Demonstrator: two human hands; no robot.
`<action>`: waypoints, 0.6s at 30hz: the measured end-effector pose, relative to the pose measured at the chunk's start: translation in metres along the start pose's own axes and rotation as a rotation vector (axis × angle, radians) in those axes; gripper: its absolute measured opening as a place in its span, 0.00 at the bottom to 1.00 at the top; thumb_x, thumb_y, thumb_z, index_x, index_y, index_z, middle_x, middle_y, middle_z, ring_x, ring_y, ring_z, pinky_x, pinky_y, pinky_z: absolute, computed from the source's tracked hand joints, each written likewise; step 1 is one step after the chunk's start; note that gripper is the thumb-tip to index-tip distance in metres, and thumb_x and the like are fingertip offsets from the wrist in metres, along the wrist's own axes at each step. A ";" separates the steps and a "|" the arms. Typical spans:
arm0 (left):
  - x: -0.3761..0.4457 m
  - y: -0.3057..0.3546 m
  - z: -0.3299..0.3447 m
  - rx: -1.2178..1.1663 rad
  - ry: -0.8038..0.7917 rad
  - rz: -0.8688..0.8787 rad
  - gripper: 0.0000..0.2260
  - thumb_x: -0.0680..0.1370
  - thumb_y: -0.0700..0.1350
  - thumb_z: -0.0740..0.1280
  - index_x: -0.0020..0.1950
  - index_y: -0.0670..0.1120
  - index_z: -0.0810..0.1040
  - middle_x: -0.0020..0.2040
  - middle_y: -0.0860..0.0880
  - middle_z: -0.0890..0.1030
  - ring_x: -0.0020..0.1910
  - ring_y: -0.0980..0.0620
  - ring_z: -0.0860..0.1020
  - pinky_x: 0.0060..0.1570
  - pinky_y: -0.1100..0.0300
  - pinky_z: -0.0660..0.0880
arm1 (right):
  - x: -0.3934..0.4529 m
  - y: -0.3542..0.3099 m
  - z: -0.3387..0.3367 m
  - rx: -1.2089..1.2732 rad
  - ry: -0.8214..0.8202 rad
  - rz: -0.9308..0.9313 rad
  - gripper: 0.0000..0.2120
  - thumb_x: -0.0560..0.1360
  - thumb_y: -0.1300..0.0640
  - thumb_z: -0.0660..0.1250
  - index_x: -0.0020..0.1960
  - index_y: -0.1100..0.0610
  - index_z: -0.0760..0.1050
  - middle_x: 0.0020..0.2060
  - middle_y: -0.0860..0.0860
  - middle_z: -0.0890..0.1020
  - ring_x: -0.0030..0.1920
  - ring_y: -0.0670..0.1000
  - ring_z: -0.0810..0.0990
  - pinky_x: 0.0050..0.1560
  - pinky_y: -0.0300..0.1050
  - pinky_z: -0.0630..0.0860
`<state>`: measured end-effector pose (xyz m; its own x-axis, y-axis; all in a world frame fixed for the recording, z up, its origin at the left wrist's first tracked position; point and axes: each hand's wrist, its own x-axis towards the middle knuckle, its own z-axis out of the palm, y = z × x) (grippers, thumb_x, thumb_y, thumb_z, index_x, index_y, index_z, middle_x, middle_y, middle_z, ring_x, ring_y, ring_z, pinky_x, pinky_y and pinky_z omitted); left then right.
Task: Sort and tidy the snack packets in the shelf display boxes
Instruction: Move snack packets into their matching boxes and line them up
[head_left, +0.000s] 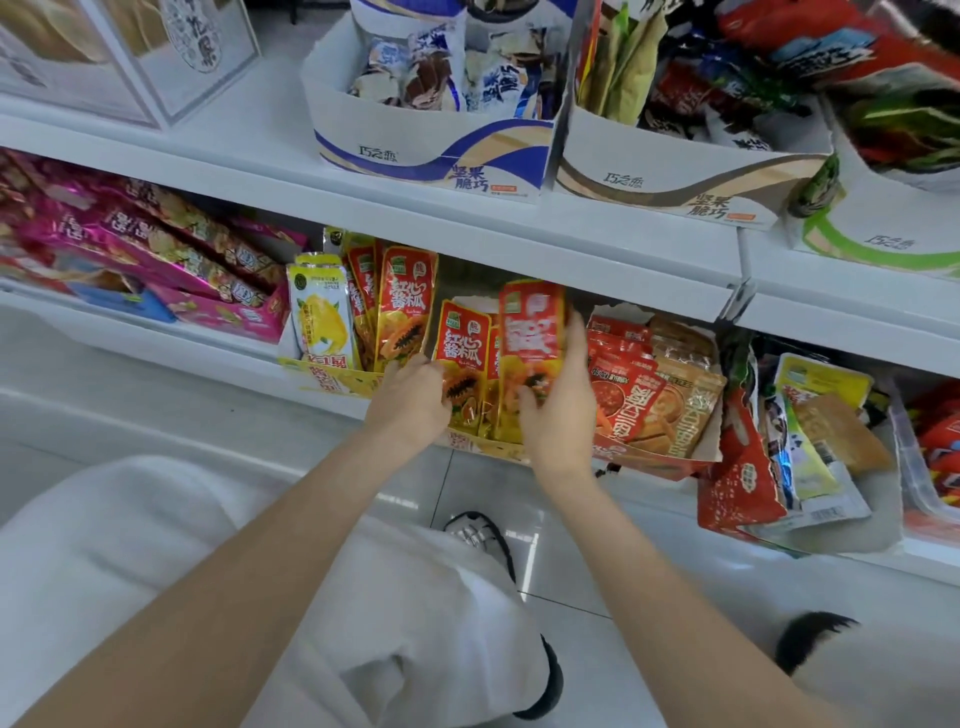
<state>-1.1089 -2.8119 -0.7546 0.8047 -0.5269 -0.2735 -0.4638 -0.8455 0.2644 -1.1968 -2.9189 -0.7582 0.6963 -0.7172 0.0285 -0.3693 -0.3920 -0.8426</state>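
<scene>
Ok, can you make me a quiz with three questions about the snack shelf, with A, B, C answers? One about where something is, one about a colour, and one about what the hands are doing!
1. Where is the blue-and-white display box?
A. on the upper shelf
B. on the floor
C. in the person's lap

2. What colour are the packets at far left of the lower shelf?
A. green
B. pink
C. black

3. What is the right hand doing?
A. hanging empty
B. gripping a red-and-yellow packet
C. touching a shoe

Answers:
1 A, it sits above the hands.
2 B, shiny pink wrappers.
3 B, fingers wrap the packet's edge; the left hand rests on neighbouring packets.
</scene>
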 end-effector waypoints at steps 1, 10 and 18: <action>0.002 0.000 0.000 0.049 0.033 0.022 0.16 0.77 0.43 0.63 0.65 0.42 0.71 0.64 0.44 0.73 0.63 0.43 0.68 0.63 0.52 0.66 | -0.003 0.001 -0.011 0.014 0.044 0.017 0.40 0.71 0.68 0.67 0.75 0.51 0.49 0.65 0.52 0.71 0.65 0.51 0.71 0.66 0.50 0.69; 0.035 0.041 0.013 0.110 -0.153 -0.016 0.28 0.79 0.52 0.60 0.73 0.39 0.56 0.74 0.35 0.55 0.72 0.37 0.57 0.69 0.47 0.60 | -0.002 0.016 -0.047 0.147 0.070 0.230 0.36 0.73 0.67 0.66 0.74 0.54 0.52 0.62 0.53 0.73 0.62 0.52 0.73 0.61 0.45 0.68; 0.039 0.049 0.032 -0.094 -0.161 -0.083 0.41 0.72 0.59 0.67 0.75 0.44 0.50 0.74 0.38 0.55 0.72 0.35 0.53 0.68 0.41 0.57 | -0.006 0.031 -0.046 0.145 0.058 0.298 0.30 0.74 0.66 0.66 0.71 0.57 0.56 0.60 0.53 0.74 0.61 0.52 0.73 0.64 0.49 0.70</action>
<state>-1.1122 -2.8772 -0.7820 0.7657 -0.4690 -0.4401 -0.3558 -0.8789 0.3176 -1.2412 -2.9532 -0.7600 0.5335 -0.8210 -0.2033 -0.4572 -0.0777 -0.8860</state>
